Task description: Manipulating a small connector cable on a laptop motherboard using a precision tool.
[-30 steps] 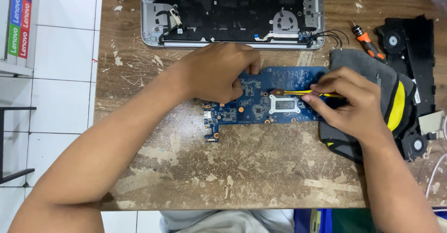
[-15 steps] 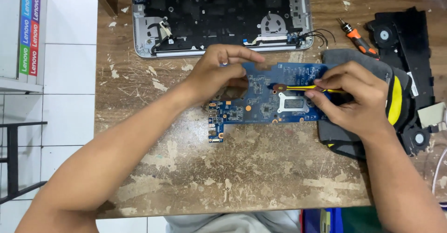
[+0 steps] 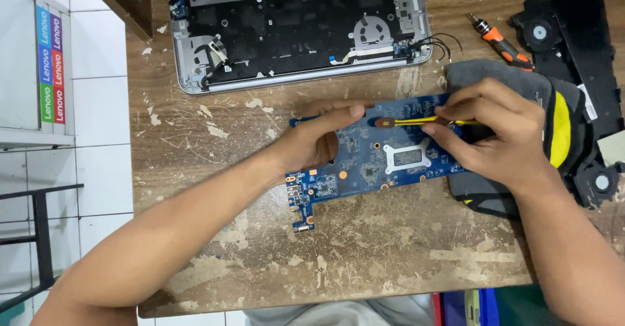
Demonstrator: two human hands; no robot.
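Observation:
A blue laptop circuit board lies on a worn wooden table. My left hand grips its upper left part, index finger stretched along the top edge. My right hand rests on the board's right end and holds a thin yellow-handled brush, whose brown tip touches the board near the top edge. A silver square bracket sits mid-board. The right end of the board lies over a grey cloth.
An opened laptop base with black innards lies at the table's far edge. An orange-and-black screwdriver lies right of it. Black fan parts and a yellow-and-black item sit at the right. White tiled floor shows on the left.
My left hand has slid left off the board's middle, uncovering more of it. My right hand has kept the brush on the board near its top edge. The view shifted slightly.

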